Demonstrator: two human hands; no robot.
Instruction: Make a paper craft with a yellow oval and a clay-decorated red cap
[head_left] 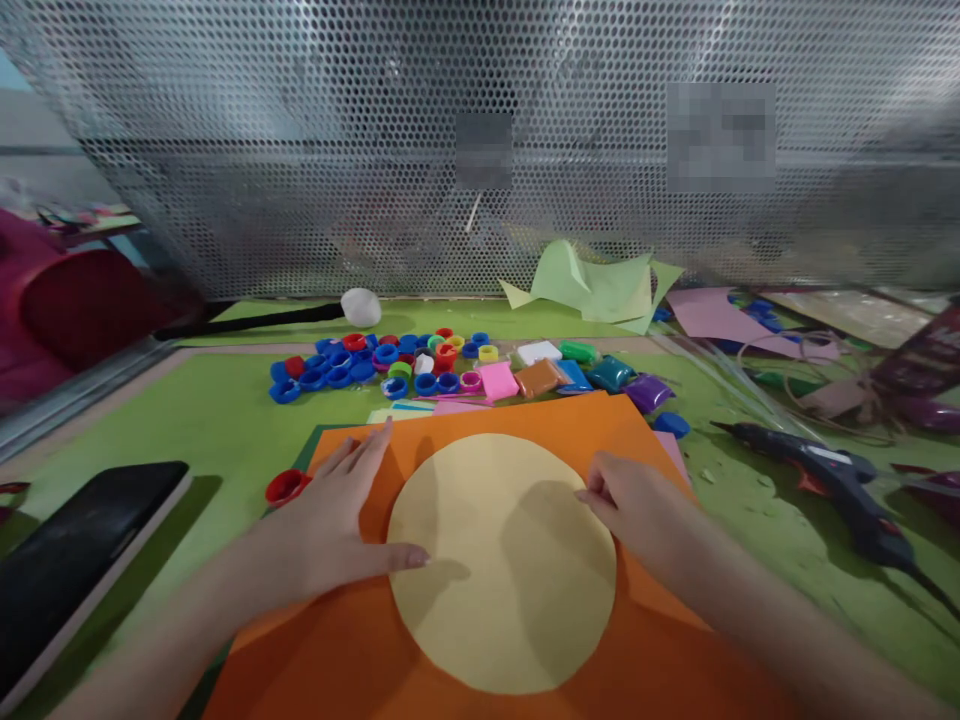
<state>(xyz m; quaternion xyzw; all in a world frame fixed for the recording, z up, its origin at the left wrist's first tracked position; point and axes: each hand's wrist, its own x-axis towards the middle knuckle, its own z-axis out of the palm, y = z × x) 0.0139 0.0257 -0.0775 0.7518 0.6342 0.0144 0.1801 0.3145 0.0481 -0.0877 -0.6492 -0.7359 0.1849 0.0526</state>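
Slab with a black face and pale edge, resembling a phone (90, 540), is lying at far left on a light-green tabletop (217, 400). To its right, a red, ring-shaped plastic cap (287, 487) is sitting just beside the left hand (341, 525), which is resting over a large orange paper sheet (292, 660), fingers spread and grasping nothing, its thumb reaching across the left edge of a pale-yellow paper circle (495, 560). Beyond the sheet, mostly blue plastic caps (337, 372) are forming a loose cluster. The circle is lying near the middle of the orange sheet, its outline already round and complete. No cap or other decoration is showing on either paper; placement appears done, but whether the circle is glued down cannot be told, so fixing may be what is left. At the circle's upper right edge, the right hand (626, 500) is holding its fingers bent inward; whether it is pinching the edge or staying empty cannot be told. Behind it, small coloured packets, among them a shiny teal one (611, 373), are lying past the sheet. Farther right, a dark glue gun with a red trigger (817, 475) is lying unheld on the tabletop.
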